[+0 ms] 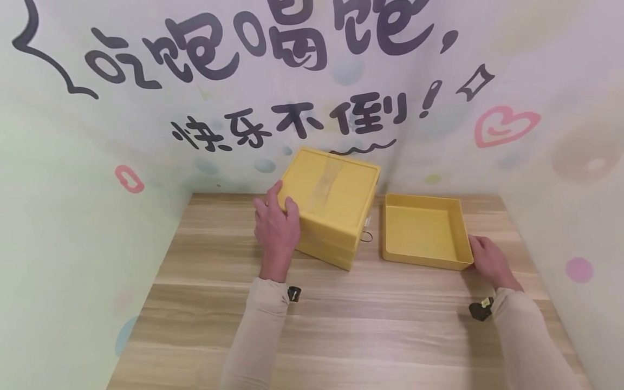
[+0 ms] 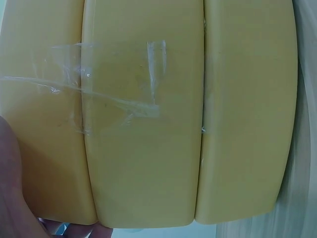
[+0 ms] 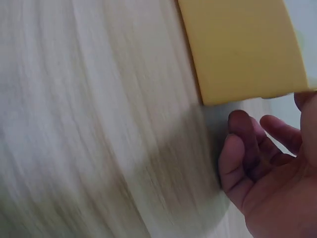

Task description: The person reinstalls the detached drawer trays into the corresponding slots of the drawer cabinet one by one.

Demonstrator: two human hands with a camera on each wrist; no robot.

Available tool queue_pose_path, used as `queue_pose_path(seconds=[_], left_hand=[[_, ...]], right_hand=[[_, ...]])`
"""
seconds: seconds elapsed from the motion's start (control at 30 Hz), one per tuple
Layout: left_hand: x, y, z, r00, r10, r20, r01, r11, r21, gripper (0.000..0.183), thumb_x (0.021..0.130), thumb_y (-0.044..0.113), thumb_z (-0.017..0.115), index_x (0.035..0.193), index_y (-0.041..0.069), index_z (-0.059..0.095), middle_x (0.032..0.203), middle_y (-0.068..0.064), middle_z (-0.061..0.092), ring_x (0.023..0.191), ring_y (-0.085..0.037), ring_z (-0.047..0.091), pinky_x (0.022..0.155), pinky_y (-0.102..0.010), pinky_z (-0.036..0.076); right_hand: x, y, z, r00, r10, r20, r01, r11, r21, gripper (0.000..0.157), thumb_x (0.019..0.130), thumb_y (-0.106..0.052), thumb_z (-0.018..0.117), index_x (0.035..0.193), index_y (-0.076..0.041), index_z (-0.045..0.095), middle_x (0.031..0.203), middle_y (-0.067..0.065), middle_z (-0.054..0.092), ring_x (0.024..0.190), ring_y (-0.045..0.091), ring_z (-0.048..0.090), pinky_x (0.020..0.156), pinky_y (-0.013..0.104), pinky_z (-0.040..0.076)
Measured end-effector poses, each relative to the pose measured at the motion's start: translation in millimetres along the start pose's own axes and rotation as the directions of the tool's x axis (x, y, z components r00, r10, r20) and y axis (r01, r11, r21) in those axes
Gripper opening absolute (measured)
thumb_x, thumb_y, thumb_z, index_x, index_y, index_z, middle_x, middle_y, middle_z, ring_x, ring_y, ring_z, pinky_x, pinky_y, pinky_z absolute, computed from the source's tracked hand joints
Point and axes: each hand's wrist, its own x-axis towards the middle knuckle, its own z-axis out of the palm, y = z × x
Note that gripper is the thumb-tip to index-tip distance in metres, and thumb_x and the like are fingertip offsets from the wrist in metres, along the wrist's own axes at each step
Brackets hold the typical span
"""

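In the head view, my left hand [image 1: 278, 225] grips the left side of a yellow three-tier box [image 1: 336, 189]. Clear tape [image 2: 119, 89] runs across its tiers, seen close in the left wrist view. More tape crosses its top. To the right, a shallow yellow tray [image 1: 421, 230] with low walls has its open side up. My right hand [image 1: 489, 260] is at the tray's right wall. In the right wrist view the thumb lies at the rim corner, with the other fingers curled beside the wall. The far side of the box is hidden.
A wood-grain table [image 1: 370, 325] carries both things. Behind it rises a printed wall [image 1: 302, 97] with large dark characters, and side walls flank it. A small dark loop [image 1: 366, 236] shows at the box's right edge. A black wrist camera [image 1: 481, 310] sits at the right cuff.
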Motion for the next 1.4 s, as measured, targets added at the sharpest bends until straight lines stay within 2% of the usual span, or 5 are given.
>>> queue_pose_path(seconds=[0.43,0.73,0.97,1.13,1.4], left_hand=[[-0.4,-0.1,2.0,1.0,0.013,-0.008,-0.013,1.0,-0.008,0.05,0.099,0.047,0.038,0.148,0.039,0.047,0.109,-0.012,0.048,0.079,-0.029,0.05,0.058,-0.041,0.043],[-0.5,-1.5,3.1,1.0,0.005,-0.003,-0.005,1.0,-0.008,0.05,0.1,0.046,0.037,0.148,0.039,0.046,0.109,-0.011,0.047,0.079,-0.029,0.049,0.058,-0.04,0.042],[-0.1,-0.3,2.4,1.0,0.005,0.003,-0.005,1.0,-0.01,0.05,0.1,0.048,0.038,0.149,0.04,0.046,0.111,-0.011,0.047,0.081,-0.029,0.05,0.06,-0.04,0.043],[-0.2,-0.6,2.4,1.0,0.006,0.005,-0.006,1.0,-0.013,0.051,0.1,0.048,0.037,0.149,0.04,0.045,0.111,-0.011,0.047,0.08,-0.028,0.049,0.059,-0.039,0.041],[-0.6,-0.8,1.3,1.0,0.0,0.008,0.0,1.0,-0.012,0.05,0.1,0.048,0.036,0.149,0.04,0.045,0.112,-0.011,0.047,0.083,-0.029,0.051,0.06,-0.041,0.043]], right_hand=[[8.3,-2.1,3.9,1.0,-0.024,0.0,0.024,0.999,0.049,0.073,0.11,-0.049,0.02,0.151,0.009,0.035,0.148,0.038,0.043,0.13,0.05,0.046,0.108,0.067,0.039],[12.0,-1.0,2.9,0.998,-0.068,0.018,0.067,0.997,0.047,0.066,0.111,-0.041,0.024,0.153,0.009,0.031,0.146,0.04,0.045,0.123,0.049,0.055,0.075,0.025,0.051],[11.9,-0.1,4.2,0.983,-0.18,0.03,0.177,0.982,0.069,0.061,0.111,-0.03,0.033,0.162,-0.001,0.013,0.159,0.038,0.026,0.144,0.061,0.026,0.113,0.073,0.03],[9.4,-4.5,8.2,0.978,-0.204,0.048,0.203,0.979,0.025,0.06,0.111,-0.032,0.036,0.16,-0.001,0.022,0.157,0.038,0.031,0.14,0.059,0.035,0.11,0.076,0.029],[10.4,-7.4,11.6,0.976,-0.199,0.094,0.197,0.98,0.031,0.063,0.11,-0.036,0.038,0.155,0.007,0.027,0.154,0.037,0.037,0.129,0.049,0.052,0.091,0.034,0.053]])
